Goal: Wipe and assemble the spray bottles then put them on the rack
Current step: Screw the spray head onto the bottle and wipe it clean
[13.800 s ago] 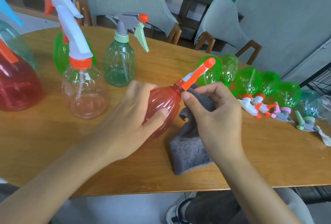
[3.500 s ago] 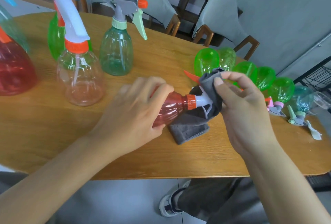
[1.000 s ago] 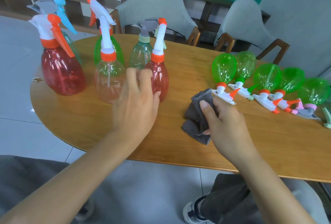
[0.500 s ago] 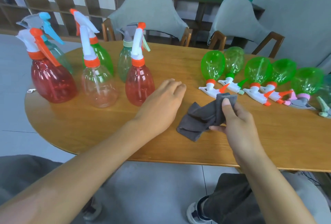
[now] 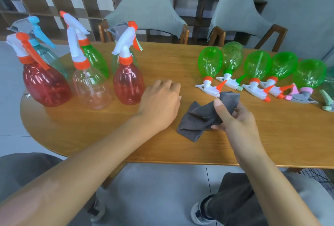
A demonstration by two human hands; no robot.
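A small red spray bottle (image 5: 128, 83) with a white and orange head stands upright on the wooden table (image 5: 108, 135), beside a clear bottle (image 5: 91, 88) and a large red bottle (image 5: 45, 83). My left hand (image 5: 160, 103) hovers empty, fingers apart, just right of the small red bottle. My right hand (image 5: 233, 117) pinches a grey cloth (image 5: 200, 115) that droops onto the table. Several green bottles lie on their sides at the right, the nearest green bottle (image 5: 210, 64) just beyond the cloth.
Other upright bottles, green (image 5: 94, 59) and pale blue (image 5: 47, 58), stand behind the front row. Two grey chairs (image 5: 146, 12) sit at the far side. Shelving lines the back wall. A black wire rack (image 5: 318, 175) shows at the lower right.
The small red bottle went from lying under the cloth to standing upright at the left. My left hand let go of it and drifted right. My right hand kept the cloth.
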